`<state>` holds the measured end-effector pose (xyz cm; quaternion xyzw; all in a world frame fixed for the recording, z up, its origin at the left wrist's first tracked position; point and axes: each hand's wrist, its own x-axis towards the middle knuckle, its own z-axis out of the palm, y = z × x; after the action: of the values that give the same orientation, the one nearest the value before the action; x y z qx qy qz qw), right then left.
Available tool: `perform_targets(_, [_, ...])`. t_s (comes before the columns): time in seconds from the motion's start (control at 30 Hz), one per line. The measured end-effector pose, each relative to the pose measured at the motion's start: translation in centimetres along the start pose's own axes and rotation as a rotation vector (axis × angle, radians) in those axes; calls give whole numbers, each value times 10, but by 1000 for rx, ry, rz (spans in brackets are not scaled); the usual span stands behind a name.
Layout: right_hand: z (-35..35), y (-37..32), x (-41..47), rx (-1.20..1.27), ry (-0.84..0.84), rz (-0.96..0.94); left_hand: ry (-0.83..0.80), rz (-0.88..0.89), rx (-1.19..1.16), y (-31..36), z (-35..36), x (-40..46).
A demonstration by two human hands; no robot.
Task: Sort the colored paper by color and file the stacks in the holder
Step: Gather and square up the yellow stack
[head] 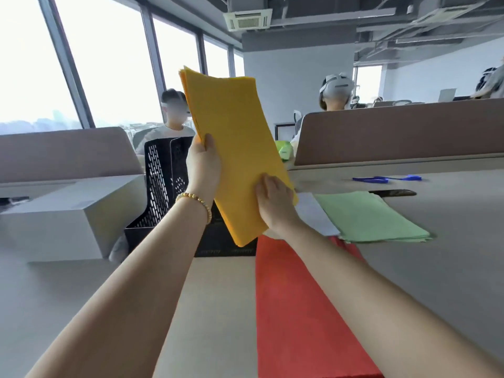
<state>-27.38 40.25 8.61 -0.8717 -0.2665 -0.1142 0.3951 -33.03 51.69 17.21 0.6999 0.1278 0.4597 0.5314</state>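
I hold the yellow stack (240, 148) up off the desk (81, 296), tilted with its top leaning away to the left. My left hand (203, 165) grips its left edge, thumb on the near face and fingers hidden behind. My right hand (272, 205) is curled on the lower right corner. A bead bracelet (197, 201) sits on my left wrist.

The black mesh holder (163, 186) stands just behind and below the stack, partly hidden by my left forearm and the paper (I cannot tell what its slots contain). A white box (68, 214) sits just left of it.

The red stack (300, 309) lies flat on the desk under my right forearm. The green stack (371, 216) lies to the right, one end over the red. A white sheet (313, 214) shows between the green paper and my right hand. Further back lie a blue strap (381, 179) and a dark, flat object (395, 192). Beyond the brown dividers (395, 132) sit two people (174, 115) wearing headsets.
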Motion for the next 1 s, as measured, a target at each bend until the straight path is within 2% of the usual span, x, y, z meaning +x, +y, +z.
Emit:
perform_targets(0.1, [42,-47,5,74,-16,17,87,68,46,-7,-44,22])
perform_targets(0.23, [94,-98,22,327,-139,54,206,104,57,-17,-99,58])
perform_targets(0.43, [160,-148,56,535,-283,3,334,167,191,-39,-141,108])
perform_targets(0.67, [199,-166,84,609,-373,-69,416,229,278,-59,-162,134])
perform_targets(0.83, [195,-176,83,622,-425,-170,473,284,318,-59,-173,145])
perform_targets(1.0, [194,-178,88,682,-452,-160,482,278,323,-55,-173,147])
